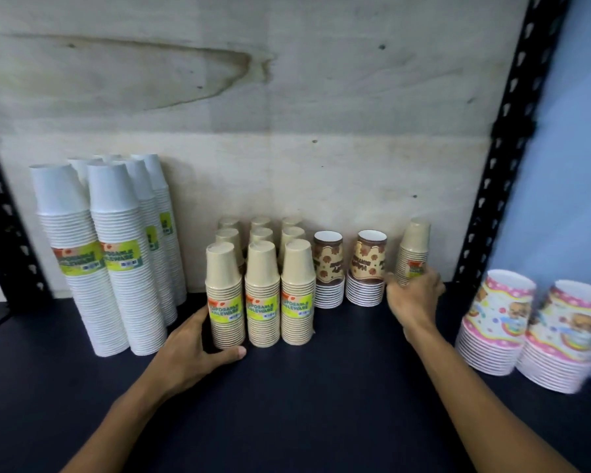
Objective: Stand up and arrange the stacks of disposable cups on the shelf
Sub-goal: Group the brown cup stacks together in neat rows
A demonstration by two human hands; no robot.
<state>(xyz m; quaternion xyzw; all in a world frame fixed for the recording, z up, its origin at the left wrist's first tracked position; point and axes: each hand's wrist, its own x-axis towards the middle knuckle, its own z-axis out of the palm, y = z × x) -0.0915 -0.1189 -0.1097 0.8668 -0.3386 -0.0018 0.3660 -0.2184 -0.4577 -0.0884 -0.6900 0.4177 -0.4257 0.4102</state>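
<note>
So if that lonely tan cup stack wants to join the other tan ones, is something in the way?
Yes. The two brown patterned stacks stand between the lone tan stack, held by the right hand, and the tan group.

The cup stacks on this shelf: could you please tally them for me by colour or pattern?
White stacks: at least 5, the back ones partly hidden
Beige stacks: 10, counting the one held in the right hand
Brown patterned stacks: 2
Pink patterned stacks: 2
Total: at least 19

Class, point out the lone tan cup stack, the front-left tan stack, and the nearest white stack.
lone tan cup stack [415,245], head view, upper cup wall.
front-left tan stack [224,268], head view, top cup.
nearest white stack [130,302], head view, ribbed rims.
</note>
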